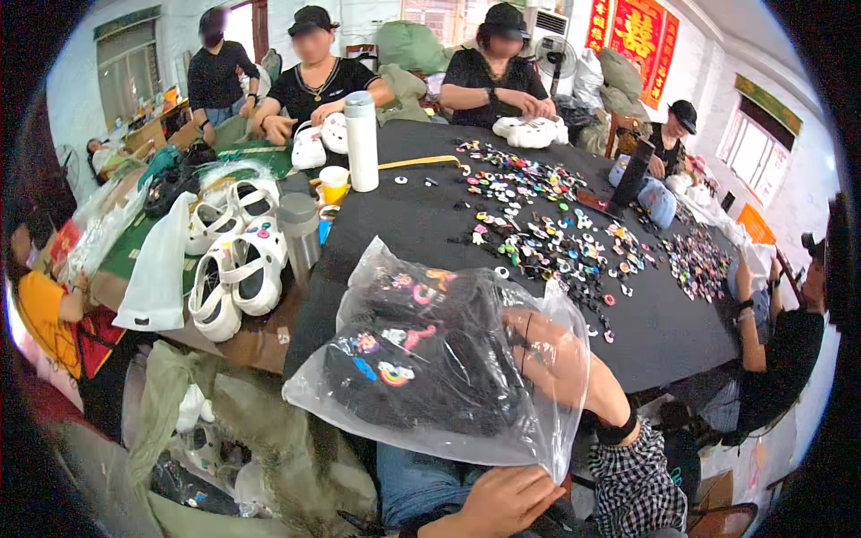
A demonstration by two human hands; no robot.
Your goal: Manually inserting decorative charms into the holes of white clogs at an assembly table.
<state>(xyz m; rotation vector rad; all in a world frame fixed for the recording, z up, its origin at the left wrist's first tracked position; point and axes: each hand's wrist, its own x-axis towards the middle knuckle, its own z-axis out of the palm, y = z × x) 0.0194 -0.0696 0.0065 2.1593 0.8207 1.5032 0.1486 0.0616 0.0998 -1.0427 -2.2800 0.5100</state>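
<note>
A clear plastic bag [309, 387] hangs tilted in front of me over the near table edge. Inside it lies a pair of black clogs [448, 377] decorated with colourful charms, a rainbow among them. My right hand [552, 363] reaches into the bag's mouth from the right and grips the clogs near their back end; glare on the plastic partly hides its fingers. Below, my left hand [513, 500] pinches the lower corner of the bag's open edge between thumb and fingers.
Many small charms [547, 233] cover the black table [377, 220]. White clogs [238, 269], a steel tumbler [299, 235], a white bottle [362, 143] and a yellow cup [334, 186] stand left. A green sack [296, 430] holding bagged shoes is at lower left. Several people work around the table.
</note>
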